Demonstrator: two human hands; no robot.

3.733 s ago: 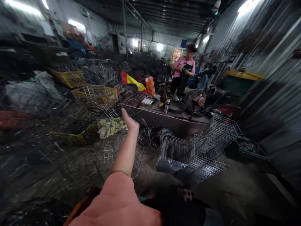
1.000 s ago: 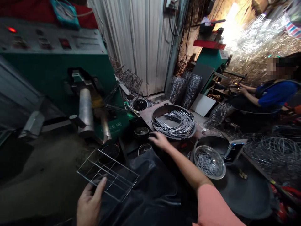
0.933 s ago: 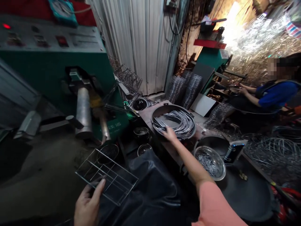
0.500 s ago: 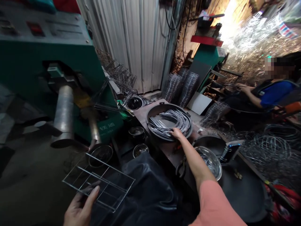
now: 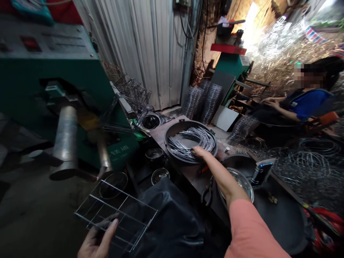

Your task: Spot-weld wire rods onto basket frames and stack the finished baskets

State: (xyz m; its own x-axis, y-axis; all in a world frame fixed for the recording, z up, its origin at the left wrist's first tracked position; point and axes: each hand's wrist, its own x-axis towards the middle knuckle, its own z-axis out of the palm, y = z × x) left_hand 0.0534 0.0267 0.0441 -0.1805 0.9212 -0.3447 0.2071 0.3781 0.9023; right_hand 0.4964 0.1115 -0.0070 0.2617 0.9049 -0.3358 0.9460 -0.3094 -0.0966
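Observation:
My left hand (image 5: 98,238) is low at the bottom of the view, shut on a flat rectangular wire grid (image 5: 115,215) with several crossbars. My right hand (image 5: 200,152) reaches over the near rim of a round black pan (image 5: 174,157), its fingers on a curved bundle of bent steel wires (image 5: 193,139). I cannot tell if those fingers grip any wire. Beyond my right forearm stands a steel bowl of short wire pieces (image 5: 238,186), partly hidden by the arm.
A green machine with a metal cylinder (image 5: 66,143) stands at the left, in front of a corrugated metal wall (image 5: 150,53). Stacks of wire rings (image 5: 202,102) stand behind the pan. A seated co-worker in a blue shirt (image 5: 306,104) works at the right, beside heaped wire coils (image 5: 309,165).
The view has swung from the wide shed to this bench, and the scene has drifted slightly left. My right hand has moved from the pan's rim onto the wires; my left still holds the grid.

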